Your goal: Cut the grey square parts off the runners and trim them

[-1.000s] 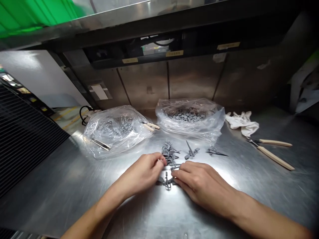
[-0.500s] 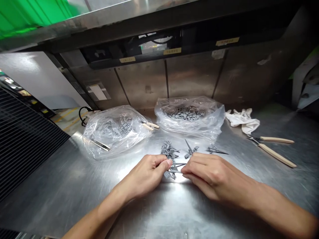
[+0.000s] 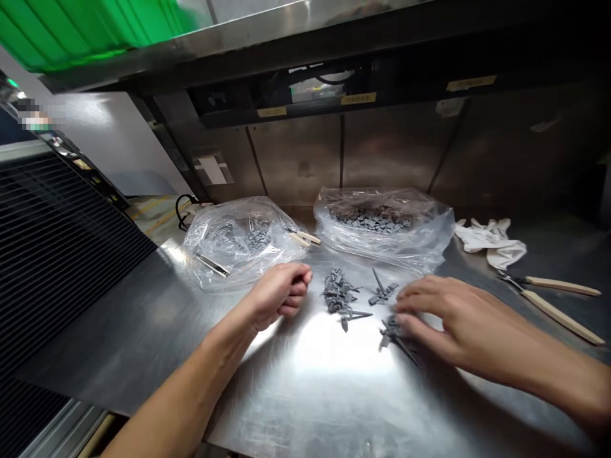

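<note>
While holding the right hand (image 3: pixel 451 324) over the metal table (image 3: pixel 305 407), has thumb and fingers narrowly parted at a blurred, spiky gray cluster (image 3: pixel 391 328), without showing whether pinched or merely touched. Curls the fingers of the left hand (image 3: pixel 279 292) into a fist just left of the pile of gray parts (image 3: pixel 338 296), cannot tell whether empty. Has a second small cluster (image 3: pixel 382 294) between pile and right hand, and, toward the back, a left clear bag (image 3: pixel 248 264) and a right clear bag (image 3: pixel 382 248), both with gray pieces (image 3: pixel 367 222) inside, plus, at far right, pale-handled cutters (image 3: pixel 561 316) beside a white glove (image 3: pixel 496 245).
</note>
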Tool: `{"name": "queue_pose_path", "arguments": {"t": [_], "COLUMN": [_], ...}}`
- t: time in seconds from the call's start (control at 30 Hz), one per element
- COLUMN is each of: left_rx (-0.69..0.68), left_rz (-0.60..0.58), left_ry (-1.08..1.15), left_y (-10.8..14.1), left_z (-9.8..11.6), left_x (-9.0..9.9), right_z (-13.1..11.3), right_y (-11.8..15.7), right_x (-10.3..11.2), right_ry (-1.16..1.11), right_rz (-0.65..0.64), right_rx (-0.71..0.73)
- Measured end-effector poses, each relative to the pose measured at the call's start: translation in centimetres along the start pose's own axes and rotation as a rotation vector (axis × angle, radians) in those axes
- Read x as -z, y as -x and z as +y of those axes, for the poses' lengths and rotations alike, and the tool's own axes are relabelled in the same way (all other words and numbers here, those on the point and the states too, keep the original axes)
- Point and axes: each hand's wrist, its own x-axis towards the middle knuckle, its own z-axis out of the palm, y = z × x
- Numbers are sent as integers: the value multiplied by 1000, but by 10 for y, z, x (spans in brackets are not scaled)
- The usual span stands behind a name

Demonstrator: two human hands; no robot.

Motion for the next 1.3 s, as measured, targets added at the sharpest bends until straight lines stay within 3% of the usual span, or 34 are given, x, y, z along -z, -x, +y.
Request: {"name": "queue_pose_path", "arguments": {"t": [0.07,0.17,0.27,0.53,0.77,0.87,0.97,1.03,1.1,1.13,1.23,1.27,1.3], "left_rx": [55,88,88,11,-88,-98,-42,11,23,20,19,19,20], "left_rz": [-70,-136,-151,-155,-346,-361,-410,-443,-377,-305,-115,-88,-76], "left_ry": [51,91,84,-21,-249,-199,-84,29,184,269,453,481,499], "left_y": [1,3,3,10,21,23,29,31,31,28,18,14,11], "left_z": [-4,-8,-10,-16,-15,-17,-12,-6,-1,2,2,1,-1], "left_x": [-7,-16,-18,-24,-36,-39,-34,-26,-17,-13,-7,-8,-9], "right_z": [-13,-35,-44,-31,-35,-36,-17,5,25,32,32,27,20], "right_y": [-6,-14,-16,-10,-10,-13,-16,-16,-12,-10,-5,-5,-5], "right_x": [-18,-44,-55,-29,-29,-27,-16,-1,14,20,25,22,17], "right_ry": [48,57,40,-316,-539,-610,-648,-607,-551,-516,-370,-271,-154], "right_rz": [19,-73,-121,-77,-112,-91,46,247,305,260,-156,-235,-235], "right_rx": [-37,-99,-106,-137,-161,-187,-320,-429,-463,-468,-441,-421,-393]}}
